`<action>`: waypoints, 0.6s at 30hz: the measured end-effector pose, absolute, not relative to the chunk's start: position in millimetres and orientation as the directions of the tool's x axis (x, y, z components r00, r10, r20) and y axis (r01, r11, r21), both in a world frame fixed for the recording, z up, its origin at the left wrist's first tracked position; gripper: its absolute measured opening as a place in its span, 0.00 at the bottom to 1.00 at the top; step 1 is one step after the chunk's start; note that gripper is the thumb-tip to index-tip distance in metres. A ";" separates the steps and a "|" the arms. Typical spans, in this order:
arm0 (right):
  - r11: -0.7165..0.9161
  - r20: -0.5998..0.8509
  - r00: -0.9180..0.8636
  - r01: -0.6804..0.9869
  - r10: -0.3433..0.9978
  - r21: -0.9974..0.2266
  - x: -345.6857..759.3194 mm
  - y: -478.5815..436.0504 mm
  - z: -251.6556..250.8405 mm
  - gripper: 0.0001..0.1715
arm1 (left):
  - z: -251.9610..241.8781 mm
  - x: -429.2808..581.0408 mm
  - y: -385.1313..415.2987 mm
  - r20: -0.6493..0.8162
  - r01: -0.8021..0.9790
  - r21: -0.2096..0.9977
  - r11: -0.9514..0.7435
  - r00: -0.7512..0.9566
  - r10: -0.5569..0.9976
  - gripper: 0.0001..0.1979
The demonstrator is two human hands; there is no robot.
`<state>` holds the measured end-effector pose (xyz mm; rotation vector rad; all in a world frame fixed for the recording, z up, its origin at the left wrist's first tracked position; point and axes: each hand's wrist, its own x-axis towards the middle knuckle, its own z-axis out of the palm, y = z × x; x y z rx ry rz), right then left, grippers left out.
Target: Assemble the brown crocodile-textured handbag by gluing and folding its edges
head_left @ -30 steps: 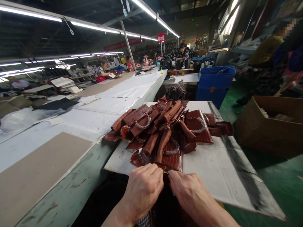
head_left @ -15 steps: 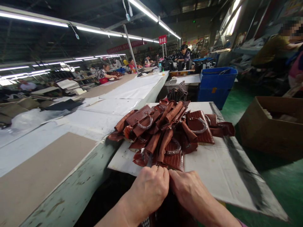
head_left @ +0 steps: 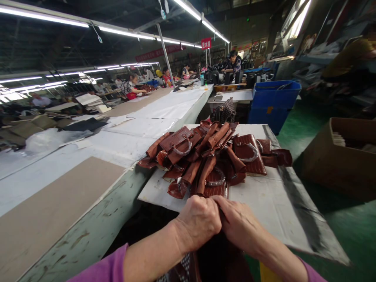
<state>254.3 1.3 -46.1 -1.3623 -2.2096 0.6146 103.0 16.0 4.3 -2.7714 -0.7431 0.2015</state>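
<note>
My left hand (head_left: 200,221) is closed in a fist, knuckles up, just off the front edge of the pale board-topped table (head_left: 258,203). Pressed close beside it, my right hand (head_left: 239,219) has its fingers curled and its thumb side touching the left one. Whatever they grip is hidden behind the fingers; a dark reddish-brown thing shows dimly beneath them. Right beyond the hands lies a heap of brown crocodile-patterned handbag pieces (head_left: 216,190), several with carrying handles (head_left: 183,149) wrapped in clear plastic.
A long white-covered workbench (head_left: 129,137) with a brown sheet (head_left: 73,188) runs along the left. Blue bins (head_left: 272,105) stand behind the table, and a cardboard box (head_left: 337,164) is on the green floor at right. Co-workers (head_left: 233,64) sit farther back.
Both closed hands have shifted slightly right and up in the view, the right hand now overlapping the left more closely. More purple sleeve shows. The view has turned a little; the heap lies unchanged.
</note>
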 end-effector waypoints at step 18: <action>0.211 0.139 -0.197 0.409 0.970 -0.888 317.7 16.8 -61.3 0.18 | 2.9 8.7 11.9 0.018 0.379 0.925 -0.015 -0.004 1.000 0.19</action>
